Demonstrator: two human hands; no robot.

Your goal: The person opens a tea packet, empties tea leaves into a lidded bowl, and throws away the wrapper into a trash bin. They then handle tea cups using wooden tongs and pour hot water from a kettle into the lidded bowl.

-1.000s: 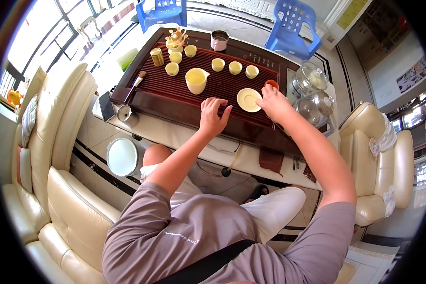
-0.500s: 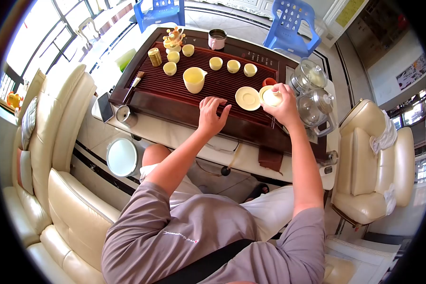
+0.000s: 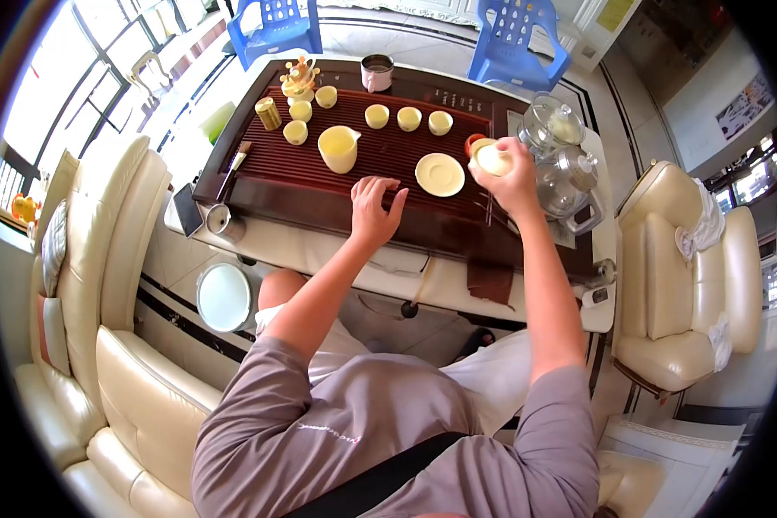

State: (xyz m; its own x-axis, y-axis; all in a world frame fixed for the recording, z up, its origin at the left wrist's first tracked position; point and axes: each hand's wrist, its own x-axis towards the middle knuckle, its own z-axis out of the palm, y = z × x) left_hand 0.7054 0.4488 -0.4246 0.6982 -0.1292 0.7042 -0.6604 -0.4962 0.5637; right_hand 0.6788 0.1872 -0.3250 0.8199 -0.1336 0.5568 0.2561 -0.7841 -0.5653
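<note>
My right hand (image 3: pixel 514 181) grips a cream gaiwan (image 3: pixel 489 158) with its lid on, fingers at the rim and lid. The gaiwan is held up to the right of its round cream saucer (image 3: pixel 440 175), which sits on the slatted tea tray (image 3: pixel 319 194). Behind the gaiwan a small red object (image 3: pixel 472 141) is partly hidden. My left hand (image 3: pixel 376 210) rests on the tray's near edge, fingers spread and holding nothing. A fairness pitcher (image 3: pixel 338 150) with yellowish liquid stands just beyond it. Several small tea cups (image 3: pixel 409 119) stand farther back.
Glass kettles (image 3: pixel 563 186) stand right of the tray, close to my right hand. At the left are a tea brush (image 3: pixel 236 168), a gold tin (image 3: pixel 268 113), a phone (image 3: pixel 188 210) and a metal cup (image 3: pixel 225 223). A pink mug (image 3: pixel 377 73) stands at the back.
My right hand has moved the gaiwan up and away from the saucer, opening a gap between them. My left hand stays at the tray edge. The camera view has shifted slightly.
</note>
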